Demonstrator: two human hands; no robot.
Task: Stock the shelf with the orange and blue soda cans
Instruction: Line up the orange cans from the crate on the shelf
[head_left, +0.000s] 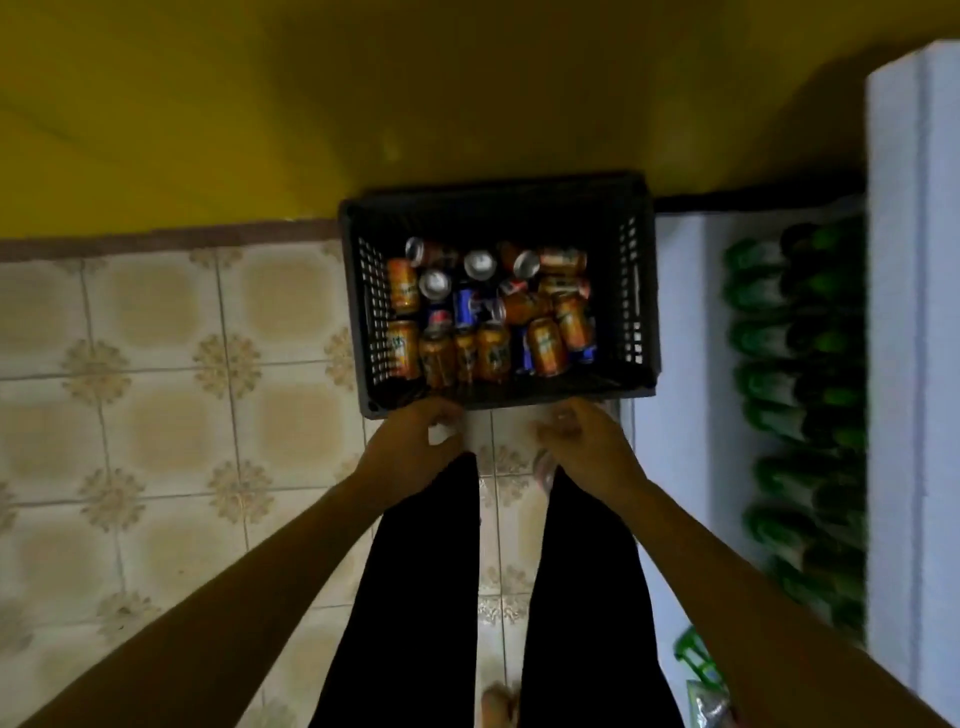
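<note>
As both arms reach down, black trouser legs stand just short of crate. Left hand and right hand at crate's near rim, fingers loosely curled, nothing in either; contact with rim blurred, cannot tell. Crate dark, slatted, on tiled floor. Inside crate: orange cans and blue cans jumbled, some upright, some on sides. Right of crate: white shelf, row of green bottles. Behind crate: yellow wall.

Orange cans and blue cans, black crate, floral beige tiles.
</note>
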